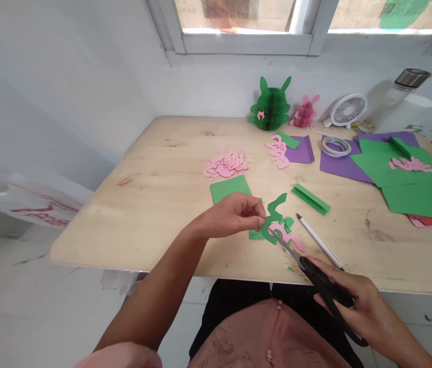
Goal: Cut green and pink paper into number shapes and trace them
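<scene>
My left hand [239, 214] pinches a curvy green paper cutout [276, 205] between thumb and fingertips, above the table's near part. Black-handled scissors [325, 286] are in my right hand [369, 301], their blades pointing up-left and meeting the cutout's lower part. Beneath the blades lie a pink paper cutout [290, 237] and small green scraps. A green paper square [231, 189] rests just behind my left hand, partly covered by it. Beside the scissors lies a white pen [319, 240], and beyond it a folded green paper strip [310, 199].
Pink cutouts [226, 164] are heaped left of centre. Green sheets [411, 174] overlap purple paper [344, 166] at right, with a tape roll [336, 146] on top. Along the wall stand a green paper figure [270, 107], a pink one [305, 112], a small fan [348, 110] and a bottle [396, 99].
</scene>
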`<action>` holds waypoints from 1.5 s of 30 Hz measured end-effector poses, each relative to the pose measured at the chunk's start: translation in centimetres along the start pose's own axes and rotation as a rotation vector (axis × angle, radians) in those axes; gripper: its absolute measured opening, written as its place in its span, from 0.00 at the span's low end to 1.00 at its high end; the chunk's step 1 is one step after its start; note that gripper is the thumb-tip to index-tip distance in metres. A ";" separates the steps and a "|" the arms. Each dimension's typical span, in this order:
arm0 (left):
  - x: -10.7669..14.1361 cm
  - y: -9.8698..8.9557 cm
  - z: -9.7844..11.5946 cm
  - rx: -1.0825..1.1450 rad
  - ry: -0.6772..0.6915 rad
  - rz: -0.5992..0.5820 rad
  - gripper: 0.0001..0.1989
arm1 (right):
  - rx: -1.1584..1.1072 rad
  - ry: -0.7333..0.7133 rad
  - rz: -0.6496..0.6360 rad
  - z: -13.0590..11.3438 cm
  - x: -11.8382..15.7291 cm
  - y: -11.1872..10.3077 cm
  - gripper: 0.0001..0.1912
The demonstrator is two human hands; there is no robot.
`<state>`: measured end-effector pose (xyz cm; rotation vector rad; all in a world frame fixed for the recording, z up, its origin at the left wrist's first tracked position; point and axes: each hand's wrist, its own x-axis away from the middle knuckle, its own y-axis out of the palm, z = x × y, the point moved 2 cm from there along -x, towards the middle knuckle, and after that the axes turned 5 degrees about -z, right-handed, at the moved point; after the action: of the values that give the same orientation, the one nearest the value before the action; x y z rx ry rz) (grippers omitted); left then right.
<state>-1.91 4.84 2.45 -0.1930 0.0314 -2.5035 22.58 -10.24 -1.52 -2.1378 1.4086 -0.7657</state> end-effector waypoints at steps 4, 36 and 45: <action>0.1 0.1 -0.1 0.081 -0.002 0.001 0.06 | -0.002 -0.014 0.014 0.4 -0.1 -0.1 0.28; 0.8 2.2 -2.2 0.382 -0.048 0.083 0.13 | -0.033 0.034 0.160 0.7 0.4 0.1 0.32; 0.4 2.6 -2.9 0.456 -0.006 0.112 0.13 | 0.002 0.011 0.154 0.5 0.7 0.9 0.29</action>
<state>-1.14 2.39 -0.52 -0.0082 -0.5120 -2.3264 22.54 -11.16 -2.35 -1.9983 1.5562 -0.7203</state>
